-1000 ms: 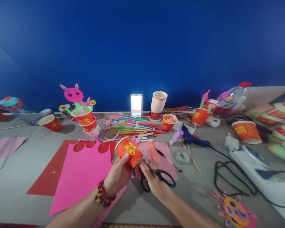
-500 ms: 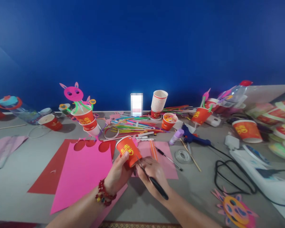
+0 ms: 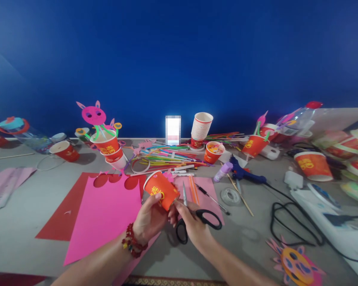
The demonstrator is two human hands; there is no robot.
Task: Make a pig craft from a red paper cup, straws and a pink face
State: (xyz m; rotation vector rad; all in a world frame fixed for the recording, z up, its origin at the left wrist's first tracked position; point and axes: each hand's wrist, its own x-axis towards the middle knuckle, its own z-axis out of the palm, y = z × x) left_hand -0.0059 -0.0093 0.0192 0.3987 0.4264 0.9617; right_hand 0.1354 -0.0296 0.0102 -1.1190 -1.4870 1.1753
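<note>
Head camera, and it's all happening front and centre: the left hand has the red paper cup wrapped in its fingers, thumb pressed to the printed side. The cup is tilted above the desk, its wide rim towards the upper left and its base towards the right hand. And that right hand is doing double duty, holding the black-handled scissors while its fingertips touch the base edge. The blades point away from the wearer, beside the cup, and a red bead bracelet circles the left wrist.

Over to the left, a bright pink sheet lies on top of a red sheet, round bites cut from its far edge. Just behind them stands a pink animal face on green stems, rising out of stacked red cups. Beyond the hands, a colourful spread of thin sticks, then a tall stack of white cups by the blue wall, with a cup of paper scraps near it.

On the right flank, a pen crosses a pale pink sheet, with a purple glue stick, a clear tape roll and a blue glue gun close by. Near corner: a yellow and pink paper face.
</note>
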